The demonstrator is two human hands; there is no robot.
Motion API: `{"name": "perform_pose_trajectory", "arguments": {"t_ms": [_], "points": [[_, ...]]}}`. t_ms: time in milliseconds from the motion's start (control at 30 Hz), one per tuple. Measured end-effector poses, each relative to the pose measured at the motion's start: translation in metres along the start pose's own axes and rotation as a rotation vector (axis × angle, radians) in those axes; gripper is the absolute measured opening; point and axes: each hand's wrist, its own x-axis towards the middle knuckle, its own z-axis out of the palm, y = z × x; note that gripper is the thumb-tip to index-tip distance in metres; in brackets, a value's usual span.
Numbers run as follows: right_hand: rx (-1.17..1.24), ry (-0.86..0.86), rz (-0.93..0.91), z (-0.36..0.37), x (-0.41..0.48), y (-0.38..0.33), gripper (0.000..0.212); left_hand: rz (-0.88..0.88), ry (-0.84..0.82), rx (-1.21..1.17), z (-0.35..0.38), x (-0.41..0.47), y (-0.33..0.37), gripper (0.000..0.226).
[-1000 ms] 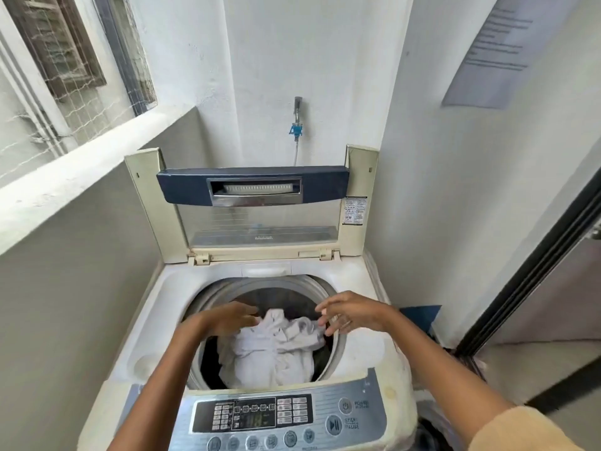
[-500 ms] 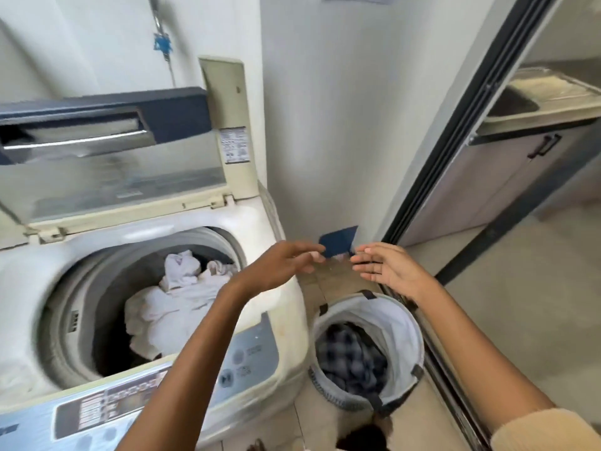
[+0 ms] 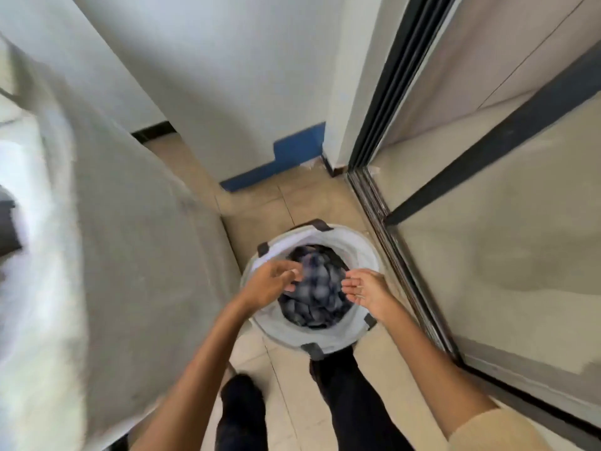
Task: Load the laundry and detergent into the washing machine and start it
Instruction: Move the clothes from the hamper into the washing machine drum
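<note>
Laundry (image 3: 313, 294), a dark checked bundle, lies in the hamper (image 3: 325, 345), which stands on the floor (image 3: 260, 203) just beside the washer (image 3: 130, 255); this placement keeps the lift from hamper to drum short, though the drum is out of view. Left hand (image 3: 268, 283) hovers over the bundle's left part, fingers spread and loosely bent, gripping nothing; blur hides whether the fingertips touch cloth. Right hand (image 3: 366, 289) is opposite, palm turned inward, fingers nearly straight, likewise empty. The hands flank the bundle, a stance suited to scooping a soft, shapeless load from both sides rather than pinching one corner. Judged step: taking up the next garments. Loading is unfinished, since clothes lie in the hamper; detergent is not visible. Risk: a trailing sleeve may catch on the hamper's edge. Door track (image 3: 387, 236) runs close on the right, leaving little room there.
</note>
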Motion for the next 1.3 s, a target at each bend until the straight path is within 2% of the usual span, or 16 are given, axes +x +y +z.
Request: {"name": "perform_pose_trajectory", "arguments": {"t_ms": [100, 200, 367, 467, 600, 667, 700, 767, 833, 933, 1033, 1133, 1167, 1233, 1267, 1300], "points": [[-0.172, 0.020, 0.092, 0.007, 0.073, 0.037, 0.024, -0.113, 0.059, -0.031, 0.012, 0.072, -0.051, 0.030], [-0.396, 0.034, 0.123, 0.024, 0.154, 0.073, 0.012, -0.185, 0.144, -0.061, 0.024, 0.135, -0.106, 0.028], [-1.061, -0.090, -0.126, 0.048, 0.280, 0.121, 0.031, -0.225, 0.065, -0.032, 0.052, 0.202, -0.161, 0.021], [-1.091, -0.051, -0.172, 0.063, 0.344, 0.146, 0.037, -0.236, 0.031, 0.135, 0.061, 0.231, -0.192, 0.025], [-0.664, -0.022, 0.073, 0.083, 0.388, 0.179, 0.093, -0.271, 0.036, 0.340, 0.066, 0.250, -0.227, 0.028], [-0.665, -0.089, 0.155, 0.086, 0.397, 0.188, 0.087, -0.290, 0.043, 0.364, 0.068, 0.253, -0.236, 0.027], [-0.756, -0.127, 0.136, 0.085, 0.399, 0.190, 0.063, -0.296, 0.052, 0.366, 0.070, 0.251, -0.238, 0.029], [-0.832, -0.215, 0.095, 0.080, 0.385, 0.186, 0.002, -0.300, 0.062, 0.375, 0.073, 0.246, -0.239, 0.031], [-0.782, -0.312, 0.108, 0.077, 0.359, 0.175, 0.024, -0.299, 0.047, 0.383, 0.077, 0.236, -0.235, 0.030], [-0.807, -0.374, 0.093, 0.082, 0.301, 0.143, 0.031, -0.305, 0.005, 0.341, 0.082, 0.213, -0.222, 0.035], [-0.775, -0.366, 0.016, 0.090, 0.237, 0.104, 0.036, -0.266, -0.040, 0.284, 0.083, 0.184, -0.211, 0.068], [-0.552, -0.472, -0.100, 0.089, 0.161, 0.064, 0.039, -0.182, 0.016, 0.125, 0.086, 0.157, -0.197, 0.106], [-0.514, -0.519, -0.157, 0.090, 0.133, 0.053, 0.040, -0.157, 0.082, 0.014, 0.086, 0.150, -0.192, 0.089], [-0.455, -0.614, -0.273, 0.094, 0.080, 0.034, 0.039, -0.076, 0.217, -0.078, 0.082, 0.134, -0.174, 0.027], [-0.402, -0.629, -0.319, 0.098, 0.059, 0.027, 0.036, -0.041, 0.289, -0.101, 0.079, 0.120, -0.157, 0.010], [-0.363, -0.621, -0.378, 0.101, 0.040, 0.022, 0.029, 0.003, 0.356, -0.141, 0.074, 0.105, -0.140, 0.010]]}}
